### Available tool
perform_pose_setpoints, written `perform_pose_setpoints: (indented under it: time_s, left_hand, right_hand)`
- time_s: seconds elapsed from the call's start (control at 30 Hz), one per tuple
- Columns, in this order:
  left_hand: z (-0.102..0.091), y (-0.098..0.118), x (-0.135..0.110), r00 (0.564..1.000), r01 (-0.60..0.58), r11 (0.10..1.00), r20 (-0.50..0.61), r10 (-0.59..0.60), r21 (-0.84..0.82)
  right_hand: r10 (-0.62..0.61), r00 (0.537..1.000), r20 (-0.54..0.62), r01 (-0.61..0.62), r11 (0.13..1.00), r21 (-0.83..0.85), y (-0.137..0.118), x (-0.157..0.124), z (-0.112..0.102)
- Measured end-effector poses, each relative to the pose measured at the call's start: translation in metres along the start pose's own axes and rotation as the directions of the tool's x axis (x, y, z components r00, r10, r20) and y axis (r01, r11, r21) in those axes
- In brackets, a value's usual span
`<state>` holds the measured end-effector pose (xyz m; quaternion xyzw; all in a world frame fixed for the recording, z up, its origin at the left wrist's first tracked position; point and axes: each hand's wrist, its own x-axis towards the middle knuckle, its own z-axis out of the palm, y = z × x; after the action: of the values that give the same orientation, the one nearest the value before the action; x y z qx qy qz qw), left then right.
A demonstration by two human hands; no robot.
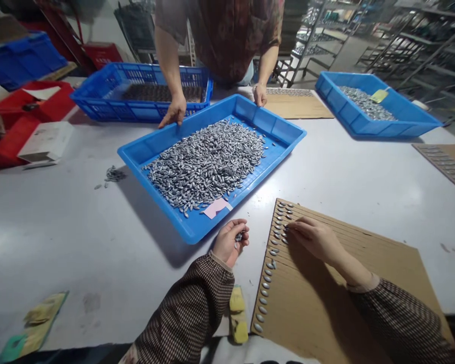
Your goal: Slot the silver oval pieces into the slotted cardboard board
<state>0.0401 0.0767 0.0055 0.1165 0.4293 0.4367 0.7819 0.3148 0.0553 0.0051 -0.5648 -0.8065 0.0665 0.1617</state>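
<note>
My left hand (232,241) is curled shut on a few small grey metal pieces (238,236), beside the near corner of a blue tray (167,199) heaped with the same oval pieces (208,162). My right hand (314,236) rests on a slotted brown cardboard sheet (364,283), fingertips pinched at a piece in the upper rows. A column of metal pieces (267,275) runs down the sheet's left edge.
A person across the table holds the tray's far rim with both hands (174,112). A blue basket (136,91), another blue tray of pieces (375,103), more cardboard sheets (298,103), red bins (18,121), a white box (47,141) and loose pieces (114,175) surround it.
</note>
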Motion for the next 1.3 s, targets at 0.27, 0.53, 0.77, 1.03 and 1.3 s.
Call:
perform_pose_setpoints:
  time_s: [0.27,0.53,0.77,1.03,1.3]
  left_hand:
    - [-0.001,-0.001,0.001,1.000,-0.012,1.000,0.001,0.012,0.012]
    - [-0.002,-0.001,0.003,1.000,-0.014,1.000,0.003,0.014,0.013]
    - [-0.002,-0.001,0.003,1.000,-0.008,1.000,0.007,0.008,0.012]
    - [-0.002,-0.001,0.002,1.000,-0.005,1.000,0.008,0.005,0.006]
    - [0.000,0.001,0.000,1.000,-0.004,1.000,0.002,0.004,0.009]
  right_hand:
    - [0.032,0.998,-0.048,-0.031,0.999,0.017,0.001,-0.003,0.011]
    - [0.008,0.999,-0.036,-0.009,0.999,-0.033,-0.008,-0.004,0.011]
    - [0.044,0.999,-0.020,-0.046,0.995,-0.094,-0.020,-0.004,0.013]
    - [0.097,0.995,0.005,-0.097,0.992,-0.075,-0.020,-0.002,0.012]
    - [0.124,0.992,0.017,-0.123,0.991,-0.044,-0.017,-0.004,0.014]
